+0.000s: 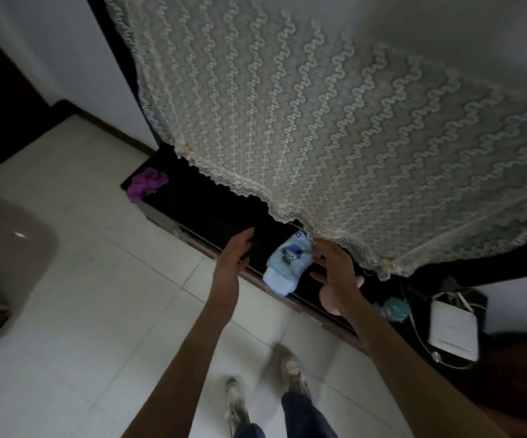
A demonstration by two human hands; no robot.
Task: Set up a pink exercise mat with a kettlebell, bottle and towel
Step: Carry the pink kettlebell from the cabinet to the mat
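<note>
A small light-blue towel (286, 265) with a cartoon figure hangs over the front edge of a low dark cabinet (211, 216). My left hand (235, 257) is stretched out just left of it, fingers apart, holding nothing. My right hand (335, 270) reaches in just right of the towel, fingers spread and empty, close to it but not gripping. No pink mat or kettlebell is in view. A teal round object (396, 309), possibly a bottle, lies on the cabinet to the right, partly hidden by my right arm.
A lace cloth (335, 137) drapes over a screen above the cabinet. A purple cloth (145, 183) lies at the cabinet's left end. A white box with cables (453, 331) sits at the right. Pale tiled floor (113, 295) and my shoes (294, 371) are below; a grey seat (6, 248) is at left.
</note>
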